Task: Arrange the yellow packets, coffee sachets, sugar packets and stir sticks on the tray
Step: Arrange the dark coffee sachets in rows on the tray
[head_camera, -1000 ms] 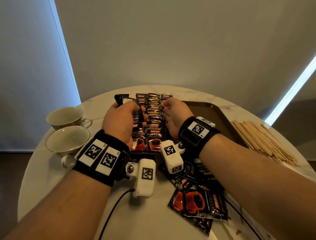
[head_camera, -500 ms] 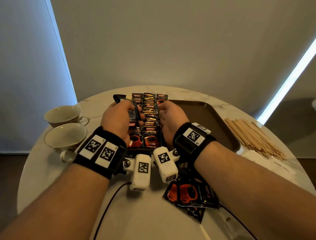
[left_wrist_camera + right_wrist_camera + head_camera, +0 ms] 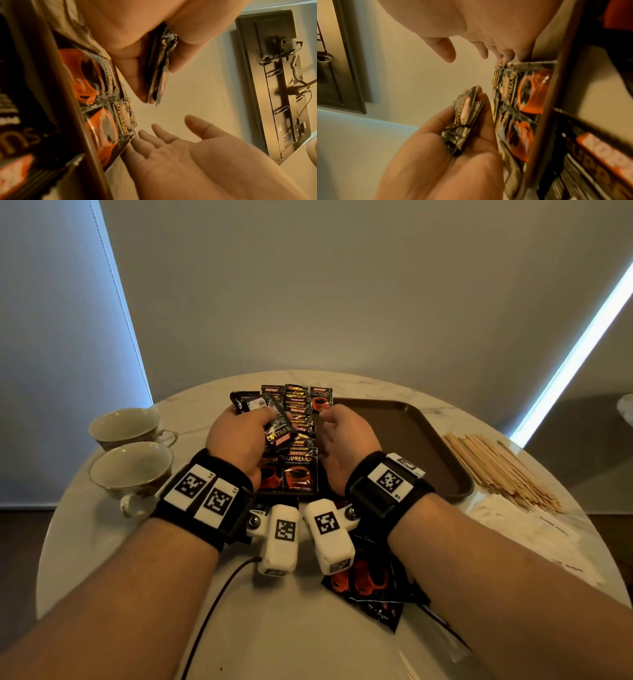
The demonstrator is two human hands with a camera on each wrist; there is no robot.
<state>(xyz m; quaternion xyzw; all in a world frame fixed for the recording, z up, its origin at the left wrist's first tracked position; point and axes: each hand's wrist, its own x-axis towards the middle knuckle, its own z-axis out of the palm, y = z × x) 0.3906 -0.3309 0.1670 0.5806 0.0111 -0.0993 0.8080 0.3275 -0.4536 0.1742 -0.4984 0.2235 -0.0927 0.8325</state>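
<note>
A brown tray (image 3: 416, 446) sits on a round marble table (image 3: 301, 642), and rows of black coffee sachets (image 3: 297, 436) lie overlapping along its left part, running from the near edge to the far edge.

The left hand (image 3: 239, 440) hovers over the left side of these rows. Its thumb and fingers are curled around a small bundle of sachets (image 3: 270, 419), pinching the bundle between thumb and fingers; the left wrist view shows the sachets (image 3: 158, 75) edge-on, pressed flat between the thumb and the fingers, with their ends sticking out past the fingertips. The bundle is held above the rows on the tray, apart from them.

The right hand (image 3: 346, 446) is just to the right of the rows, palm turned toward the left hand. Its fingers (image 3: 159, 135) are straight and slightly spread and hold nothing; the fingertips lie at the right edge of the laid sachets (image 3: 522, 94), close to or touching them, which cannot be told for certain.

More sachets (image 3: 373, 587) lie loose on the table near the person, under the right wrist. A pile of wooden stir sticks (image 3: 500, 470) lies on the table to the right of the tray, with white packets (image 3: 527, 535) just near of it. Two empty cups (image 3: 132, 467) stand at the left.
</note>
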